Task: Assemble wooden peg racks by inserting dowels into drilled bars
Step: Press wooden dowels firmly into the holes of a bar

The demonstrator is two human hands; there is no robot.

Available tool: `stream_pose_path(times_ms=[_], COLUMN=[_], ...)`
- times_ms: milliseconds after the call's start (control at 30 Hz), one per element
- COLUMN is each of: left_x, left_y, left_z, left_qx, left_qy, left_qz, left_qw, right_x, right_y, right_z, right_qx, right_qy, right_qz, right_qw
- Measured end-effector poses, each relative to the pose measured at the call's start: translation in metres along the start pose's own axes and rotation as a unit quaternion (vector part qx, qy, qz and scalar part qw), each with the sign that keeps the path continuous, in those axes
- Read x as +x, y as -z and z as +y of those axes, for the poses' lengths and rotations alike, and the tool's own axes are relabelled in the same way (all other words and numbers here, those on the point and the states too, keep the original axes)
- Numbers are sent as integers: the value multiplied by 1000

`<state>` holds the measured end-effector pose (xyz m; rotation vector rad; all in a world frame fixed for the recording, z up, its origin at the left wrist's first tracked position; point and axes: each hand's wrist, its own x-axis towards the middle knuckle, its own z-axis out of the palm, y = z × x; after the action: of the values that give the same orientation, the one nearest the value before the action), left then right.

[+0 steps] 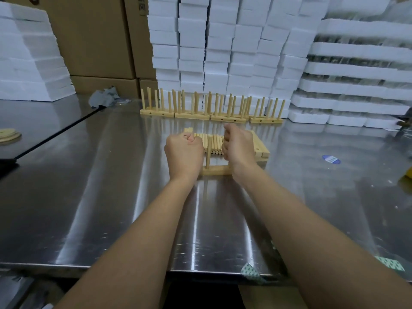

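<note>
White foam blocks (pixel 223 41) and cardboard boxes (pixel 93 36) are towering behind a steel table (pixel 111 197) that is filling most of the view. Along its far side, a row of finished racks (pixel 211 108) is standing with the pegs up. Nearer, a stack of drilled bars (pixel 260 148) is lying behind the right hand, and loose dowels (pixel 214 143) are lying side by side, their long axes pointing away from the person.

The bar in work (pixel 215 170) is lying crosswise between the two wrists, carrying one upright dowel (pixel 208 152) near its left end. The open holes seem to be lying to the right of that peg, so the right hand (pixel 238 148) is sitting nearer to them.

The left hand (pixel 184 152) is curling into a fist just left of the peg. The right hand is curling too and blurring. Both palms are facing away, so I cannot tell whether either is grasping a dowel. The wrists are covering both ends of the bar, and its holes are not showing.
</note>
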<state>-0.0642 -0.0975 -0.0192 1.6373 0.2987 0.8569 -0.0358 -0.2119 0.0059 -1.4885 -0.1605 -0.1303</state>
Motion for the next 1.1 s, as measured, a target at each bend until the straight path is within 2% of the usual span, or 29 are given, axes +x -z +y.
stream_pose_path(times_ms=[200,333,533,867,1000,1100], left_x=[-1,-2,-2,-10,-14,-19], left_y=[0,2,8,13,10,3], left_z=[1,5,9,17,21,27], left_qx=[-39,-112,-150,-147,-114,-73], left_qy=[-11,40,68,58,20,28], left_qz=[-7,-7,-35,-53,-7,31], left_qw=[999,993,986,986,993,996], right_x=[-5,-8,-11,-13,-14,-13], right_y=[-5,-6,-4,-1,-2,-6], right_z=[0,-1,3,5,1,-5], right_qx=[44,48,67,81,41,29], right_qy=[-9,-10,23,26,49,57], right_qz=[36,38,14,24,42,65], right_qw=[998,998,997,996,997,996])
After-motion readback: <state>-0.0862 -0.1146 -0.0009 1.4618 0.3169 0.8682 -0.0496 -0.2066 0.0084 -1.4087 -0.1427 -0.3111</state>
